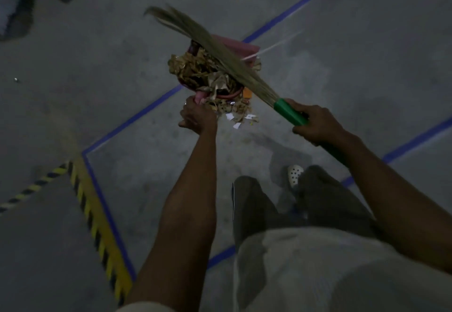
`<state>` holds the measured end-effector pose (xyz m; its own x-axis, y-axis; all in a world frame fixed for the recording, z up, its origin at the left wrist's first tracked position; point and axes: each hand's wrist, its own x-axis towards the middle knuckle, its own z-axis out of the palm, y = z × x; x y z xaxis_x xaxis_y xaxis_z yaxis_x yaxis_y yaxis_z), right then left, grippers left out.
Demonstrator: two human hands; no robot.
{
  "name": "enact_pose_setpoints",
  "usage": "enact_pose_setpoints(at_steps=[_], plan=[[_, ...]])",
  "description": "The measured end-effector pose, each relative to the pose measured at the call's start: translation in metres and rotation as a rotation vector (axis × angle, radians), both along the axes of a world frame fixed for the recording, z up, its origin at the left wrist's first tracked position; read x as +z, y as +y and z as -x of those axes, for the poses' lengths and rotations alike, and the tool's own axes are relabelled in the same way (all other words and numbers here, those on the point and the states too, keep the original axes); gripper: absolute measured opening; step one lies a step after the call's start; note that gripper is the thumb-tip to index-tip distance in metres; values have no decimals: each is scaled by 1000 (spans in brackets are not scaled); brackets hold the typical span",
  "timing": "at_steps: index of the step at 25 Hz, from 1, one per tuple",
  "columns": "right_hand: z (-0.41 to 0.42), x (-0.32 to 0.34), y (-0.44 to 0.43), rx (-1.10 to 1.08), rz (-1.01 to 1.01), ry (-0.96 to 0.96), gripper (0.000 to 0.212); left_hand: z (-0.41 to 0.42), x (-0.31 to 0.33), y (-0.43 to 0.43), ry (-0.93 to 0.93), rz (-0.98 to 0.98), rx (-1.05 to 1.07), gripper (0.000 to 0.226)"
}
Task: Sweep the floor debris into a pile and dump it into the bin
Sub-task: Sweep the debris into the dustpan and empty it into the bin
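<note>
A pink dustpan (pixel 247 47) is lifted off the grey floor, heaped with dry brown leaves and scraps (pixel 195 68). My left hand (pixel 197 116) grips its pink handle from below. My right hand (pixel 315 123) grips the green handle of a grass broom (pixel 208 40), whose bristles lie across the top of the heap and point up-left. A few leaf bits and white paper scraps (pixel 241 116) lie on the floor just right of my left hand.
Blue tape lines (pixel 137 118) cross the concrete floor. A yellow-and-black hazard stripe (pixel 97 226) runs at the lower left. My legs and a white spotted shoe (pixel 294 174) are below the hands. Dark shapes sit at the top left corner.
</note>
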<state>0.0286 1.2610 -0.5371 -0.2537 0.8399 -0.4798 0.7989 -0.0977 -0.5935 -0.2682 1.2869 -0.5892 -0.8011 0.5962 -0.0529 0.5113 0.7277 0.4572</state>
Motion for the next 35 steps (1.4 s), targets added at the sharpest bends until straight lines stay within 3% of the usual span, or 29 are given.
enact_pose_setpoints(at_steps=[6, 11, 16, 27, 35], plan=[[-12, 70, -104, -229, 57, 71, 84, -12, 40, -45, 33, 39, -227, 36], [-4, 75, -167, -430, 52, 96, 85, -31, 31, -53, 5, 63, -387, 44], [-32, 65, -224, -679, 53, 113, 88, -96, 47, -62, -126, -83, -637, 36], [-174, 65, -396, -1329, 37, 192, 88, -384, 46, -135, -33, 40, -1224, 30], [-237, 70, -539, -1879, -61, 237, 79, -589, 51, -269, -70, 60, -1706, 31]])
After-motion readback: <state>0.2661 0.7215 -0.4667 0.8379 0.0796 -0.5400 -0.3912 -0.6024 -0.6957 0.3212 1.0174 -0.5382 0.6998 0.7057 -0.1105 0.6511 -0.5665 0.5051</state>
